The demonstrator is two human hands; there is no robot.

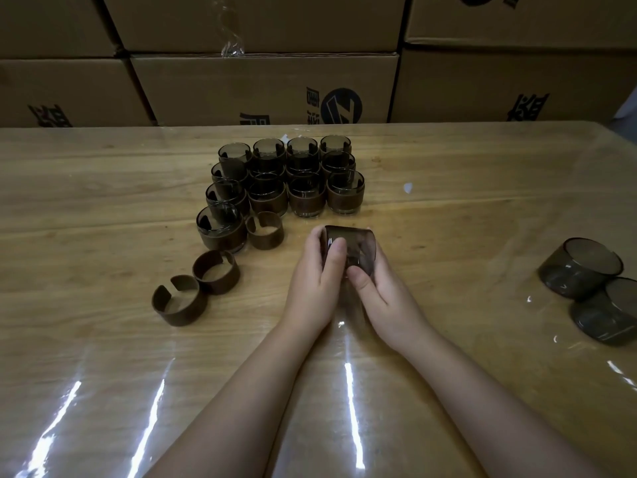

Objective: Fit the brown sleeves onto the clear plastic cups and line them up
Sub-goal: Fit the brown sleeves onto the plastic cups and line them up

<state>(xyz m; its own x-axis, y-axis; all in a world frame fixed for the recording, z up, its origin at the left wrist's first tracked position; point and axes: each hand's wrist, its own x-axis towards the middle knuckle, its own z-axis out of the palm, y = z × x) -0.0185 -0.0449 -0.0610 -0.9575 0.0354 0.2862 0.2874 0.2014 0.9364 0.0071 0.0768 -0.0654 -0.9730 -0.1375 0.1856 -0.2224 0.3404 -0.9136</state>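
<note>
While both hands are wrapped around one cup (350, 244) near the middle of the table (103, 208), the rest of the stuff just sits around it. The left hand (319, 270) grips the cup's left side with the thumb pressed on its wall, and the right hand (379, 288) holds the lower right side, thumb on the near edge. The cup is smoky see-through plastic, tilted on its side. Can't tell if there's a sleeve on it, the fingers cover too much.

Behind the hands there's a block of finished cups (286, 181), each with a brown band around it, standing upright in four columns that touch each other. The left column runs one cup closer to the camera than the others.

Three loose sleeves (215, 272) sit on the left: one just beside the nearest finished cup, the other two further toward the camera, touching each other. All are open split rings standing on edge.

Way off at the right edge, two bare cups (582, 269) lie together, well apart from the hands. Cardboard boxes (265, 88) are stacked behind the table, which has a shiny clear cover on it.
</note>
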